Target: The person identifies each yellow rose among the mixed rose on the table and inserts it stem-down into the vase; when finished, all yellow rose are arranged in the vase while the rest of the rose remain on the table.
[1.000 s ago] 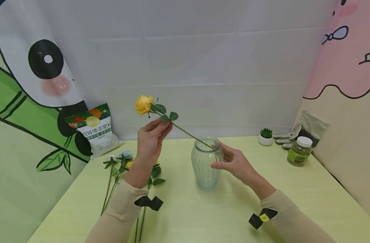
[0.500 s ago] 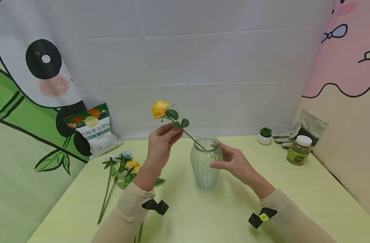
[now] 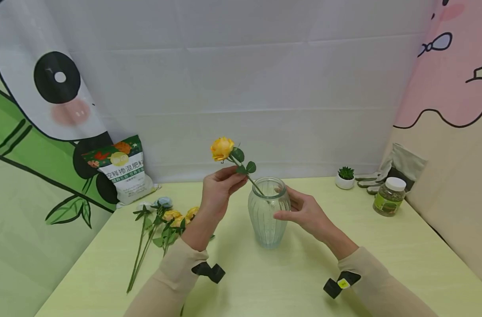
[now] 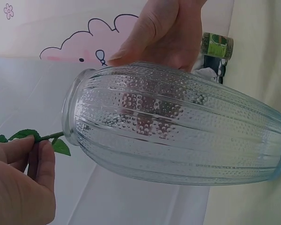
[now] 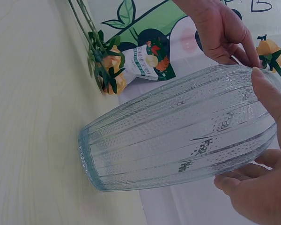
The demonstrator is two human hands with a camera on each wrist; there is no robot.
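Note:
A yellow rose (image 3: 222, 149) is pinched by its stem, just below the leaves, in my left hand (image 3: 221, 193). Its stem slants down through the mouth of a ribbed clear glass vase (image 3: 267, 224), and the bloom leans left outside the rim. The vase stands upright on the table. My right hand (image 3: 310, 215) grips its right side near the top, thumb in front and fingers behind. In the left wrist view the pinched green stem (image 4: 50, 136) enters at the vase rim. Where the stem ends inside the glass is hard to make out.
Several roses, yellow (image 3: 171, 215), white and blue (image 3: 163, 202), lie on the table at left, partly behind my left arm. A fertilizer bag (image 3: 130, 174) leans at the back left. At back right are a small potted succulent (image 3: 345, 178), gloves (image 3: 399, 165) and a lidded jar (image 3: 390, 197).
My left hand has moved right and lower with the yellow rose, and more of the stem is inside the vase. The right hand keeps its hold on the vase.

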